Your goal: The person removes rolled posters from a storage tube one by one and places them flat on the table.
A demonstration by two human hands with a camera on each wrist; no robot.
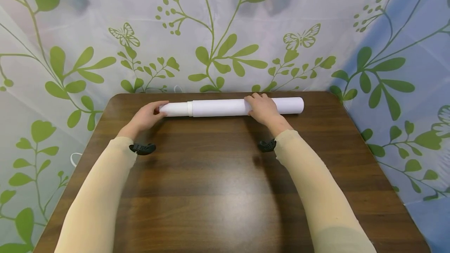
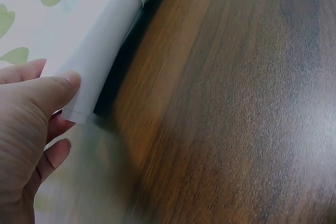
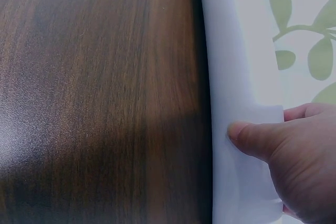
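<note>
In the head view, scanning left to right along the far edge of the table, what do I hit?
Left hand gripping the roll's narrow end, then the roll of white paper, right hand gripping it, the roll's wide open end, bare table.

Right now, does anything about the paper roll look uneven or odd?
Yes. The white paper roll is telescoped: a narrower inner part sticks out at the end the left hand grips, while the right hand holds the wider part.
</note>
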